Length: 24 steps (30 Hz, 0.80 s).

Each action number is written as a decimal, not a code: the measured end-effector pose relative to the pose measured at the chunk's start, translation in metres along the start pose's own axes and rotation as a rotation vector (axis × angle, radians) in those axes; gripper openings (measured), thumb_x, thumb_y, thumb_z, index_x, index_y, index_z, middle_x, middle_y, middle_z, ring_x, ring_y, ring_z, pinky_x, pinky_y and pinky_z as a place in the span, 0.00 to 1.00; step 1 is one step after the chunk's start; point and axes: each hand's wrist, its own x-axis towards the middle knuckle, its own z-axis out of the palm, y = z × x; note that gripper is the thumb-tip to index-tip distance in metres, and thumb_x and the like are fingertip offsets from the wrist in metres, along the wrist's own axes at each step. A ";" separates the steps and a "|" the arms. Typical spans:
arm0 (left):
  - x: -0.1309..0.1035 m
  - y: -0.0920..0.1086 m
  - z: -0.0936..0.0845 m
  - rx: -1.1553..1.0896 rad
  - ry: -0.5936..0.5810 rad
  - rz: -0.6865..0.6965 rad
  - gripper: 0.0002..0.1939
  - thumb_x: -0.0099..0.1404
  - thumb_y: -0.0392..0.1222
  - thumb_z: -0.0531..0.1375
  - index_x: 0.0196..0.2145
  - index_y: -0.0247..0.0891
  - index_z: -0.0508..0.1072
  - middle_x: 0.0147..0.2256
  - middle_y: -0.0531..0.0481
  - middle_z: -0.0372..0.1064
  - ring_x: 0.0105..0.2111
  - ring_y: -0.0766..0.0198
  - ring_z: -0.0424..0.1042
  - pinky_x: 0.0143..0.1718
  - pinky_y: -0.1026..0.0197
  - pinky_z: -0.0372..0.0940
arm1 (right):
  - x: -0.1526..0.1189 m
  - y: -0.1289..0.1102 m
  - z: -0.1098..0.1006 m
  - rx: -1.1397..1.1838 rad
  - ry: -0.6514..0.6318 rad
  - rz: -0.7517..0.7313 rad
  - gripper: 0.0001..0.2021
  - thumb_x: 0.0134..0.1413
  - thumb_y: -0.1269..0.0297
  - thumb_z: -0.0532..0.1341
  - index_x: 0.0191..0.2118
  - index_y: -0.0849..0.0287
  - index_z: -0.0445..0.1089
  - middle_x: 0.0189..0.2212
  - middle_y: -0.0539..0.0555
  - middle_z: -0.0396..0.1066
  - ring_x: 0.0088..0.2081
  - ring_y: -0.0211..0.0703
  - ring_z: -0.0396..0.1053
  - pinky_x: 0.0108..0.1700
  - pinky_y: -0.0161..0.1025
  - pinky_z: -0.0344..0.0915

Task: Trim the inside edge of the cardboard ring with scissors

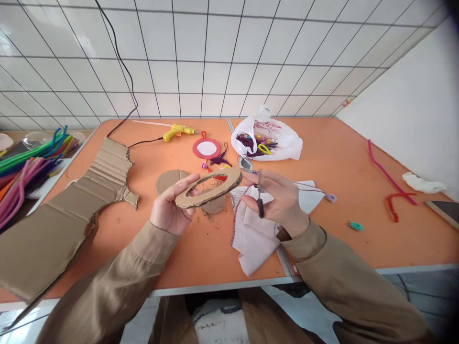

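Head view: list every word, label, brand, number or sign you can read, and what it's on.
No text is legible.
White plastic bag: red print, too blurred to read.
Tab at the bag's top: faint marks, too small to read.
White shirt: dark script-like marks, not readable with certainty.

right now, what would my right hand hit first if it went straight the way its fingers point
Probably the near end of the cardboard ring, held up by your left hand. Your right hand points toward it, though depth is unclear and it might pass beside it.
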 end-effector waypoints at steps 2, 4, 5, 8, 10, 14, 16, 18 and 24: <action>-0.001 -0.002 0.001 0.008 0.009 -0.064 0.11 0.56 0.37 0.63 0.37 0.33 0.83 0.23 0.47 0.73 0.17 0.70 0.67 0.14 0.72 0.64 | 0.002 -0.007 -0.002 0.159 0.016 0.114 0.22 0.60 0.63 0.65 0.60 0.45 0.68 0.36 0.56 0.77 0.35 0.50 0.75 0.37 0.47 0.73; -0.001 -0.005 0.004 0.015 0.034 -0.137 0.10 0.58 0.35 0.63 0.36 0.31 0.83 0.23 0.46 0.74 0.16 0.70 0.68 0.16 0.72 0.65 | 0.005 -0.015 -0.001 0.260 -0.004 0.107 0.20 0.59 0.61 0.66 0.57 0.47 0.69 0.37 0.54 0.77 0.37 0.49 0.75 0.39 0.47 0.74; -0.001 -0.006 0.005 0.019 0.055 -0.165 0.10 0.59 0.35 0.62 0.35 0.30 0.83 0.23 0.45 0.75 0.16 0.70 0.68 0.16 0.72 0.66 | 0.006 -0.019 0.000 0.289 -0.005 0.091 0.17 0.58 0.62 0.66 0.53 0.49 0.71 0.36 0.53 0.76 0.36 0.47 0.75 0.38 0.45 0.74; -0.001 -0.008 0.009 0.022 0.116 -0.202 0.14 0.66 0.39 0.59 0.31 0.27 0.82 0.23 0.42 0.76 0.16 0.69 0.71 0.17 0.71 0.67 | 0.008 -0.030 0.007 0.322 0.017 0.185 0.06 0.54 0.70 0.65 0.38 0.53 0.72 0.27 0.48 0.73 0.25 0.40 0.70 0.29 0.38 0.69; 0.000 -0.009 0.009 0.014 0.087 -0.190 0.21 0.70 0.47 0.57 0.28 0.28 0.81 0.22 0.41 0.76 0.17 0.67 0.73 0.17 0.70 0.67 | 0.007 -0.035 0.013 0.374 -0.017 0.363 0.03 0.53 0.69 0.65 0.31 0.54 0.70 0.22 0.46 0.70 0.22 0.37 0.65 0.26 0.37 0.65; 0.002 -0.011 0.003 0.059 -0.160 -0.132 0.19 0.56 0.55 0.71 0.31 0.33 0.81 0.21 0.44 0.77 0.17 0.64 0.74 0.17 0.69 0.68 | 0.006 -0.043 0.021 0.616 0.013 0.700 0.06 0.52 0.64 0.65 0.27 0.55 0.69 0.18 0.46 0.67 0.20 0.37 0.66 0.22 0.36 0.64; 0.003 -0.013 0.001 0.106 -0.222 -0.081 0.22 0.47 0.55 0.76 0.32 0.35 0.80 0.21 0.48 0.76 0.15 0.66 0.72 0.15 0.69 0.65 | 0.008 -0.045 0.023 0.731 0.029 0.850 0.07 0.51 0.62 0.65 0.28 0.56 0.69 0.18 0.45 0.68 0.20 0.38 0.67 0.22 0.36 0.66; 0.003 -0.015 0.000 0.153 -0.210 -0.019 0.24 0.44 0.56 0.77 0.31 0.37 0.78 0.20 0.51 0.75 0.14 0.68 0.69 0.14 0.70 0.63 | 0.011 -0.047 0.024 0.784 0.057 0.961 0.08 0.48 0.59 0.67 0.28 0.56 0.69 0.17 0.45 0.67 0.18 0.37 0.67 0.21 0.35 0.68; 0.005 -0.029 0.002 0.352 -0.130 0.110 0.25 0.41 0.55 0.79 0.24 0.34 0.74 0.20 0.53 0.73 0.14 0.72 0.67 0.14 0.71 0.59 | 0.015 -0.055 0.023 0.830 0.051 1.014 0.10 0.46 0.59 0.67 0.27 0.56 0.67 0.17 0.45 0.67 0.19 0.36 0.67 0.23 0.34 0.67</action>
